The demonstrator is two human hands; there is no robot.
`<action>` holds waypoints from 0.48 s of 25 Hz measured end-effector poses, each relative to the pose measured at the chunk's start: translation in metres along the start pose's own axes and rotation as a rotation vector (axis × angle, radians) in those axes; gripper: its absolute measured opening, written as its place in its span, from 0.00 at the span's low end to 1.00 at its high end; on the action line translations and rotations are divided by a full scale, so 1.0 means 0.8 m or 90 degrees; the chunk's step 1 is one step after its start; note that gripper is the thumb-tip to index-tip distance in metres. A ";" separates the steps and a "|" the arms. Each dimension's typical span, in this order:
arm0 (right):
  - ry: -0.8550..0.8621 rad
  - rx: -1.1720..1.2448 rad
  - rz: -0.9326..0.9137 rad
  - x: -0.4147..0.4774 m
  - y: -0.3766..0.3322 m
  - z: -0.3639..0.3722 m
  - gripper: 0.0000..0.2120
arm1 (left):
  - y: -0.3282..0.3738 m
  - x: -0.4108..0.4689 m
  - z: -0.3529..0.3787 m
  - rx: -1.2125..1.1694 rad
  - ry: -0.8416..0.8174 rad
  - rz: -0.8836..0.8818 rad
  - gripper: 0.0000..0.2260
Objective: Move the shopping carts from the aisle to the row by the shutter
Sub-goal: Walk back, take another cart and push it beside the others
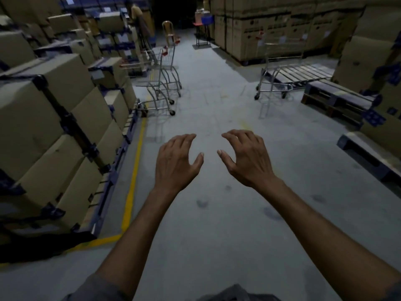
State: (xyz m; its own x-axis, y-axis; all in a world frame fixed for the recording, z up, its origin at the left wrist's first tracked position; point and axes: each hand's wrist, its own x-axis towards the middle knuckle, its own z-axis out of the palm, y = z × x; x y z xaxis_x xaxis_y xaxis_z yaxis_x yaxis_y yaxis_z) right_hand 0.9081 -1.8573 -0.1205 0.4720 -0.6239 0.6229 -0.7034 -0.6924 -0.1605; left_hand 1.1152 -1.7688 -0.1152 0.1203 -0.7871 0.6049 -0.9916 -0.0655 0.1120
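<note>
My fingers (238,135): loosely curled, gripping nothing, left hand (175,164) and right hand (249,161) alike. Nested carts (161,83): ahead left, beside stacked closed boxes (50,101). Single cart (280,61): ahead right, near pallets (338,98).

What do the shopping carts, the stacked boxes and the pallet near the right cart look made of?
Shopping carts: likely steel wire and tube, silvery sheen; red handle ends look plastic. Stacked boxes: matte brown cardboard, with flap seams showing. Pallet: probably wood, by its slatted boards, dark finish; dim light leaves it open.
</note>
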 end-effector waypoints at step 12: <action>0.028 -0.033 -0.035 0.242 0.077 0.181 0.22 | -0.130 0.227 0.159 0.038 0.032 0.013 0.24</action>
State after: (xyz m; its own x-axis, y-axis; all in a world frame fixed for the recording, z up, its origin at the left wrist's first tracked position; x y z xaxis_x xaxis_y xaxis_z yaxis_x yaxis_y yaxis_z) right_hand 1.0329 -2.0732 -0.1208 0.4874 -0.5683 0.6629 -0.7040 -0.7049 -0.0867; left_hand 1.2337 -1.9826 -0.1174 0.1016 -0.7571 0.6454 -0.9947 -0.0876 0.0538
